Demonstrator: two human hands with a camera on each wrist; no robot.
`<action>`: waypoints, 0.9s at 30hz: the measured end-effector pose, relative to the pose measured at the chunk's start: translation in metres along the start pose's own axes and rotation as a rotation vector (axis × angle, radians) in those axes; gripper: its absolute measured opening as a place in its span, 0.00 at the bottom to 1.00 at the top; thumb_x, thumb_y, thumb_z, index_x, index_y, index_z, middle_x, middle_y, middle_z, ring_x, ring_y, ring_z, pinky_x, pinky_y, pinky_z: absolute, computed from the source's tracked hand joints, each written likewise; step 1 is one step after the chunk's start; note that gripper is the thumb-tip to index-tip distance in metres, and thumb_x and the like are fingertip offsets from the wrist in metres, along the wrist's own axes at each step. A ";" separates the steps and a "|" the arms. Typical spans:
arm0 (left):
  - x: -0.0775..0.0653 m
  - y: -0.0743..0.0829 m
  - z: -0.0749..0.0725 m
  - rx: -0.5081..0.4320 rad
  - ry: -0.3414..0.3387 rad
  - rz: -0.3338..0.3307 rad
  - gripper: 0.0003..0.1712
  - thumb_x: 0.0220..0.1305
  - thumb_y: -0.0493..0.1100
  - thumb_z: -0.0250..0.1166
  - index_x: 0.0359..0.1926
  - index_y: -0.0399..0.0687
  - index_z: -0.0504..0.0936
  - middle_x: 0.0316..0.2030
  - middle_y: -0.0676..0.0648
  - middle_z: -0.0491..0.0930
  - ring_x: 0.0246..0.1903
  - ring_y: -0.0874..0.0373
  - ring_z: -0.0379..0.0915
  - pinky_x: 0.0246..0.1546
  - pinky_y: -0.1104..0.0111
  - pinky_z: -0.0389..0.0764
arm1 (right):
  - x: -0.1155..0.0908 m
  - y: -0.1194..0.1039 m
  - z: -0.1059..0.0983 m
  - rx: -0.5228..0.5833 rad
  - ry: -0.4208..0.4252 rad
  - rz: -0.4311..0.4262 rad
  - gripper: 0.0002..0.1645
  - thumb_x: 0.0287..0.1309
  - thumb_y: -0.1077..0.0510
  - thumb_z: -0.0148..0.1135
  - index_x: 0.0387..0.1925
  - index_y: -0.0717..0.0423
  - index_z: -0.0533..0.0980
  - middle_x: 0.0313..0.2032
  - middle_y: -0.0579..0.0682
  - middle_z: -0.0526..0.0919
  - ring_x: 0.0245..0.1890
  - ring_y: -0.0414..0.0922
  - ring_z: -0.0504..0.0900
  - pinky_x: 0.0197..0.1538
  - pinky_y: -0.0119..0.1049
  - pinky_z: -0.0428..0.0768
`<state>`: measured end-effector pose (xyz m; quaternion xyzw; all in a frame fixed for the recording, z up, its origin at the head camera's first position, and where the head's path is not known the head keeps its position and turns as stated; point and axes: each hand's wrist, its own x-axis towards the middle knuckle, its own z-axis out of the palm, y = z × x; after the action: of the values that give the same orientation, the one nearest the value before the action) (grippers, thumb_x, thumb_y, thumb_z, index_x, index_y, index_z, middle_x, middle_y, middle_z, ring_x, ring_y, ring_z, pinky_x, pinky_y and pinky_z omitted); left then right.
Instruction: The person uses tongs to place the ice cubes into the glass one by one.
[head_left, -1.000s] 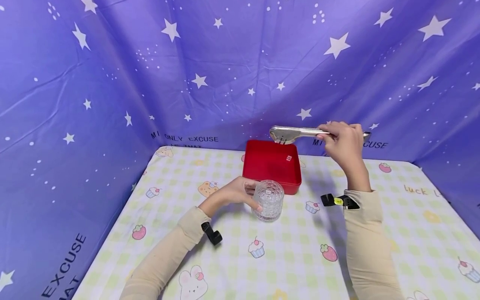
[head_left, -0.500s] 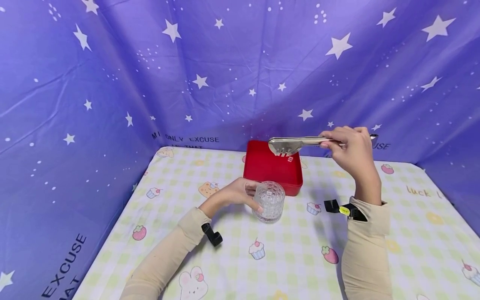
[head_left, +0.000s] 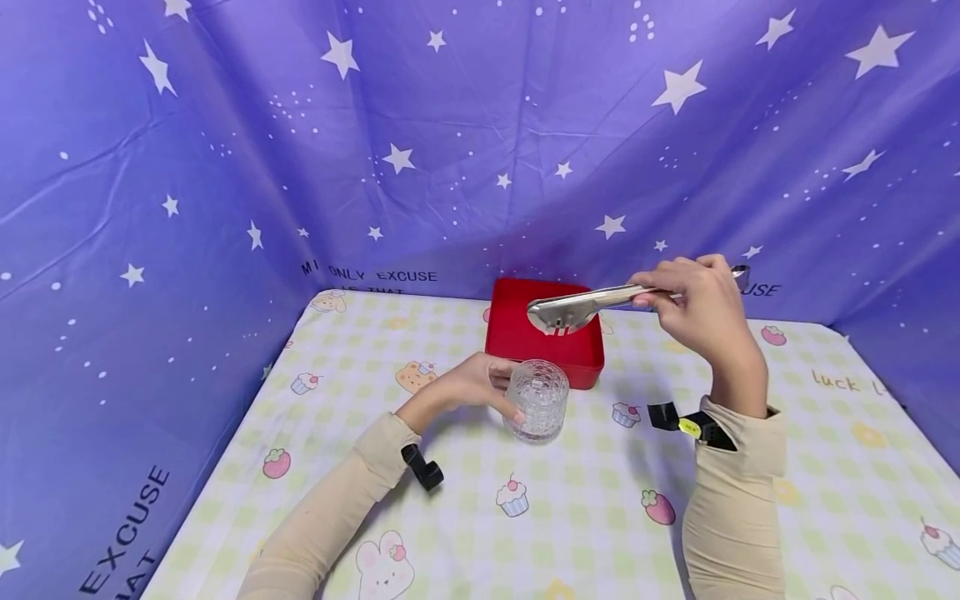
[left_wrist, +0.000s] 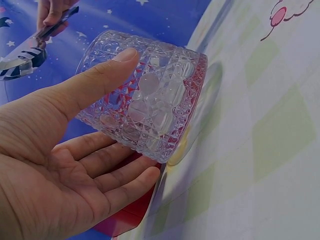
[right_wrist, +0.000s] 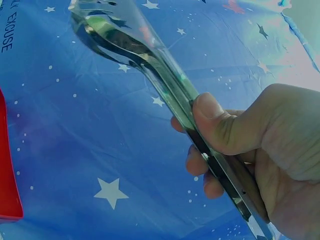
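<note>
A clear cut-glass tumbler [head_left: 543, 404] stands upright on the tablecloth. My left hand [head_left: 480, 383] holds its left side, and in the left wrist view the thumb [left_wrist: 100, 82] presses its wall while the other fingers lie along the far side. My right hand [head_left: 701, 304] grips a pair of metal serving tongs [head_left: 615, 296] by the handles, with the thumb [right_wrist: 215, 120] on one arm. The slotted head of the tongs hovers over the red box, pointing left. No item shows between its ends, which lie close together.
The open red box [head_left: 588, 377] sits right behind the tumbler at the table's back edge. A checked tablecloth [head_left: 585, 517] with cartoon prints covers the table. A purple star-patterned curtain [head_left: 450, 108] rises behind the table and at both sides.
The tongs have come down, first nearly level above the box's back rim, now with the head tilted lower over its middle. My right wrist has shifted right. The left hand and tumbler have stayed put.
</note>
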<state>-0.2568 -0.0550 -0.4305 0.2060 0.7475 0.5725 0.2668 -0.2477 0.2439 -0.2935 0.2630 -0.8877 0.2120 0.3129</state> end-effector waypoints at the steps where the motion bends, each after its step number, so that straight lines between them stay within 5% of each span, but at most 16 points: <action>1: 0.000 0.000 0.000 0.001 0.000 -0.001 0.41 0.46 0.30 0.80 0.65 0.41 0.79 0.59 0.42 0.84 0.59 0.52 0.80 0.61 0.67 0.82 | 0.000 -0.001 0.001 0.000 -0.009 -0.004 0.10 0.47 0.64 0.78 0.35 0.57 0.88 0.22 0.50 0.81 0.25 0.40 0.67 0.47 0.45 0.64; 12: 0.000 0.002 -0.002 0.005 0.002 0.002 0.40 0.46 0.30 0.80 0.64 0.41 0.80 0.57 0.41 0.84 0.57 0.52 0.81 0.60 0.66 0.82 | 0.004 -0.010 0.010 -0.015 -0.120 -0.089 0.13 0.44 0.63 0.79 0.37 0.56 0.89 0.23 0.48 0.81 0.24 0.43 0.70 0.44 0.44 0.64; 27: 0.001 0.001 -0.001 0.036 -0.003 -0.002 0.42 0.47 0.31 0.80 0.66 0.38 0.76 0.62 0.40 0.81 0.61 0.49 0.79 0.62 0.67 0.81 | 0.004 -0.016 0.017 -0.055 -0.267 -0.085 0.12 0.45 0.64 0.78 0.34 0.51 0.90 0.23 0.44 0.81 0.26 0.43 0.74 0.43 0.42 0.63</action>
<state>-0.2580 -0.0547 -0.4298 0.2108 0.7573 0.5585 0.2649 -0.2480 0.2208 -0.2999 0.3176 -0.9150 0.1370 0.2076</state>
